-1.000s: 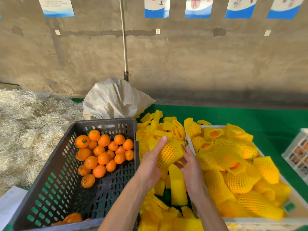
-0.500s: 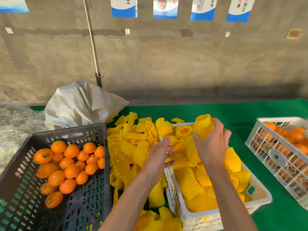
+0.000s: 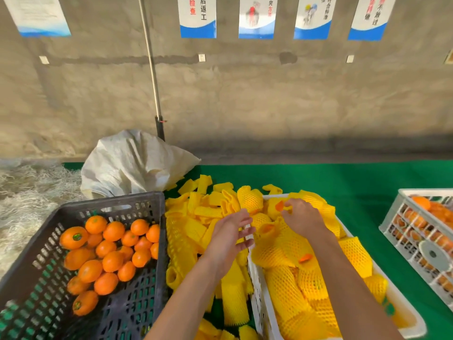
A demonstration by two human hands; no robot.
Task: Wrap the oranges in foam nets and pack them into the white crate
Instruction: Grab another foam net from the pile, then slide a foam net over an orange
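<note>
White crate (image 3: pixel 255 288) on green desk (image 3: pixel 367 182), nearly full of netted oranges | right hand (image 3: pixel 302 217) setting wrapped orange (image 3: pixel 316 204) in, grip unclear | left hand (image 3: pixel 230 231) loose, empty | next probably: bare orange from dark crate (image 3: pixel 36 241)

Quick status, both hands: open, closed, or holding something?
Left hand: open, fingers spread, holding nothing.
Right hand: over the wrapped oranges in the white crate; grip cannot be told.

second white crate (image 3: pixel 416 231) cropped right; poster (image 3: pixel 36 15) text blurred
</note>
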